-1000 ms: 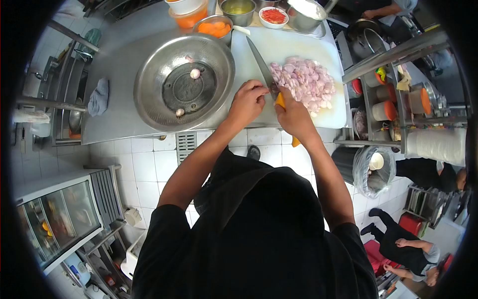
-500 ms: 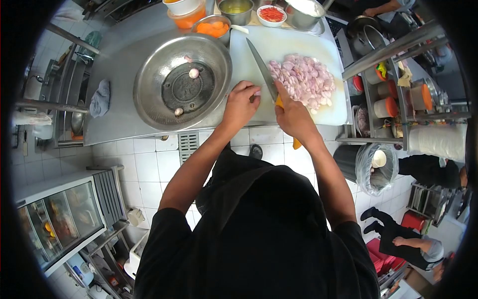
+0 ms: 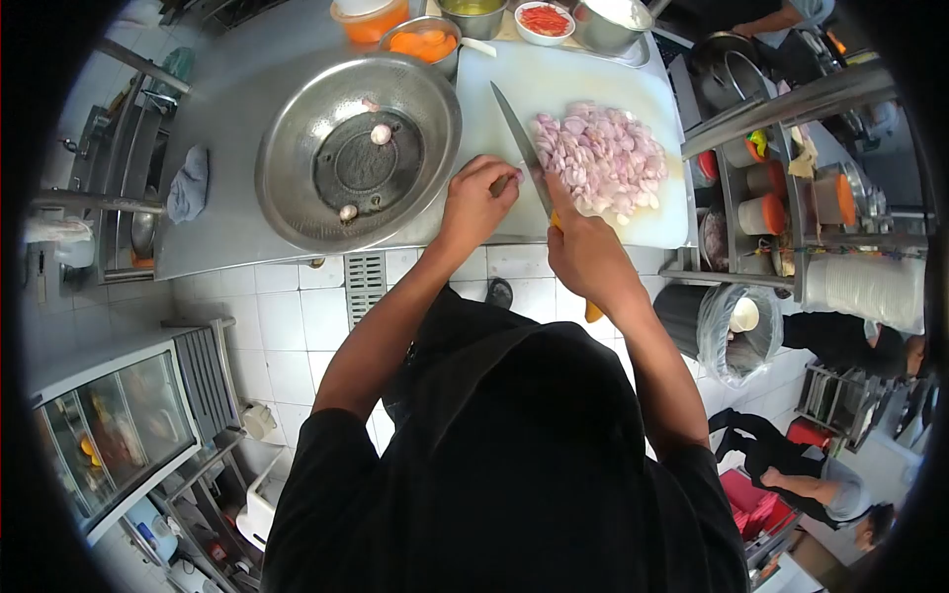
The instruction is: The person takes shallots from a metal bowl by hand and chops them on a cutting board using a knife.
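On the white cutting board (image 3: 484,74), my right hand (image 3: 591,255) is closed around the yellow handle of a knife (image 3: 516,124), its index finger along the blade. The blade points away from me, between my left hand and a heap of sliced shallots (image 3: 605,158). My left hand (image 3: 478,206), at the near edge of the board, pinches a small shallot (image 3: 517,176), mostly hidden by the fingers, close to the blade. To its left stands a wide metal bowl (image 3: 282,138) with a peeled shallot (image 3: 382,134) and another shallot (image 3: 348,212) inside.
Behind the board are a pan of orange slices (image 3: 423,44), a bowl of red strips (image 3: 544,22) and metal pots (image 3: 611,25). A grey cloth (image 3: 188,186) lies at the counter's left. A lined bin (image 3: 736,336) stands below right; other people (image 3: 791,474) are farther right.
The view has shifted slightly, and the bowl and counter sit a little farther left. My left fingers have turned a little around the shallot. The knife stays in nearly the same place.
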Demonstrator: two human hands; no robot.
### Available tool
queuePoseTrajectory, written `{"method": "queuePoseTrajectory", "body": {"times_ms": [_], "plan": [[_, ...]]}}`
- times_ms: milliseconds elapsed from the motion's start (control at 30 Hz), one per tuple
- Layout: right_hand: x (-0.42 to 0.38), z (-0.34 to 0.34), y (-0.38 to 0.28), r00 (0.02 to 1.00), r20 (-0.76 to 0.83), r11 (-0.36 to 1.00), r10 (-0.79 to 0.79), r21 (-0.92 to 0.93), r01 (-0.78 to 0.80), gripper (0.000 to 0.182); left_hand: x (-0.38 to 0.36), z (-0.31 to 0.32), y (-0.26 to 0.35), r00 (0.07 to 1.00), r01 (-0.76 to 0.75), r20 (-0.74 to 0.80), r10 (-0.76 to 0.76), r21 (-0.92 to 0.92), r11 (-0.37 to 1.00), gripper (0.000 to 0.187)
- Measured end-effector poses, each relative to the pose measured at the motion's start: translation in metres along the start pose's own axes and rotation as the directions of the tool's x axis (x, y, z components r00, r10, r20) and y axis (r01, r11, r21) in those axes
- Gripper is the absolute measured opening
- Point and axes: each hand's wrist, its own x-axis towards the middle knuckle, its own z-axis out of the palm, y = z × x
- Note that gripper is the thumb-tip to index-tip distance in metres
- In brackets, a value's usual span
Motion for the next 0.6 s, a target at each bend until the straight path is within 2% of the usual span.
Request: {"method": "queuePoseTrajectory", "body": {"times_ms": [133,233,333,433,533,600], "plan": [[-0.02,-0.018,-0.02,0.992,0.099,0.996,0.08,-0.037,-0.077,0.07,0.005,0.0,0.001,1.0,-0.002,0.027,0.0,0.042,0.999,0.014],[-0.026,-0.019,-0.02,0.991,0.106,0.994,0.079,-0.087,-0.069,0.069,0.007,-0.001,0.0,0.999,-0.023,0.027,0.021,0.051,0.998,0.014],[-0.025,-0.003,-0.01,0.999,0.046,0.997,0.029,-0.066,-0.026,0.07,0.008,-0.001,0.0,1.0,-0.019,0.02,0.018,0.03,0.999,0.014],[-0.011,0.008,-0.014,0.988,0.093,0.988,0.121,-0.106,-0.111,0.071,0.007,-0.001,0.001,1.0,0.016,0.025,-0.016,-0.005,1.0,0.015],[0.017,0.03,0.001,0.996,0.063,0.998,0.067,0.014,-0.068,0.07,0.007,0.001,-0.003,1.0,-0.02,0.003,0.02,0.001,1.0,0.015],[0.03,0.037,0.01,1.0,-0.012,1.0,-0.01,0.024,0.01,0.069,0.007,0.001,-0.004,0.999,-0.041,0.007,0.041,0.025,0.999,0.016]]}}
